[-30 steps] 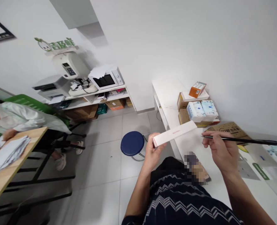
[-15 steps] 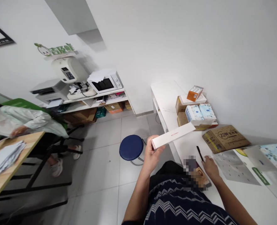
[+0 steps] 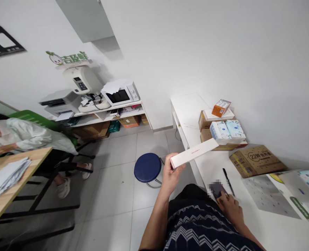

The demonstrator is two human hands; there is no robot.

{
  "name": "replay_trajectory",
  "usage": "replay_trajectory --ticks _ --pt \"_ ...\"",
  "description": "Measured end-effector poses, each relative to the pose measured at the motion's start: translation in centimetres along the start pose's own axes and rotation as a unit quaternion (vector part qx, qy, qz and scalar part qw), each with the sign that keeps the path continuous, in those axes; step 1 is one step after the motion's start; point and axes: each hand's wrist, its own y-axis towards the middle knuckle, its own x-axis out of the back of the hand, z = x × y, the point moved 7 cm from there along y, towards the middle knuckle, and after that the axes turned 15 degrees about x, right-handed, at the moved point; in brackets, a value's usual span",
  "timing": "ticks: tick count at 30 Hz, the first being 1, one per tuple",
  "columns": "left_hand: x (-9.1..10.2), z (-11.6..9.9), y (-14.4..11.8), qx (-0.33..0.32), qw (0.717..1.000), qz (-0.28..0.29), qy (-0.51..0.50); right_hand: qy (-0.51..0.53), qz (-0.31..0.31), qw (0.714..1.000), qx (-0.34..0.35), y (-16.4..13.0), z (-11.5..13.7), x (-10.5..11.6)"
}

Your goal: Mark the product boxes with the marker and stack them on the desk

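Note:
My left hand [image 3: 172, 174] is closed round the near end of a long, slim white box [image 3: 195, 152] with small red print. The box is held up in front of me, slanting to the right, between stool and table. My right hand [image 3: 233, 209] is low over the white table, its fingers resting on a dark flat thing like a phone [image 3: 216, 189], partly blurred and partly covered by the hand. Those fingers are apart, the index stretched forward. A black pen [image 3: 228, 181] lies on the table just beyond the hand, apart from it.
Tissue packs [image 3: 227, 131] and small cartons are stacked on the table [image 3: 185, 108] by the wall. A brown carton [image 3: 257, 160] stands nearer. A blue stool [image 3: 147, 167] is on the floor. To the left, a person [image 3: 31, 136] sits at a wooden desk [image 3: 36, 157].
My right hand has moved off the black pen, toward me and left, onto the phone-like thing. The pen stays on the table. My left hand still holds the white box; the view has shifted slightly.

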Motion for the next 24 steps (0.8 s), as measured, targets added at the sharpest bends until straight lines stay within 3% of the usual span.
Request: replay_trajectory --ticks 9,13,16,18,19,21,24 --pt "0.9 -0.1 0.4 0.0 1.0 -0.009 -0.015 0.038 0.0 0.999 -0.034 0.9 -1.8 -1.0" --pt "1.7 -0.1 0.6 -0.001 1.0 -0.021 -0.024 0.07 -0.016 0.997 -0.04 1.6 -2.1 0.0" --pt "2.1 0.1 0.8 -0.007 0.999 -0.022 -0.026 0.191 0.014 0.978 -0.077 2.1 -2.5 1.5" --pt "2.3 0.2 1.0 -0.012 0.999 -0.024 -0.028 0.345 0.024 0.932 -0.105 2.1 -2.1 3.2" --pt "2.4 0.3 1.1 -0.014 0.999 -0.026 -0.029 0.434 0.022 0.894 -0.111 2.0 -1.6 4.3" --pt "2.7 0.4 1.4 -0.015 0.999 -0.038 -0.033 0.6 0.012 0.792 -0.111 1.5 -0.1 7.0" --pt "3.0 0.7 1.7 -0.013 0.998 -0.054 -0.037 0.78 0.019 0.618 -0.097 0.7 3.2 11.5"
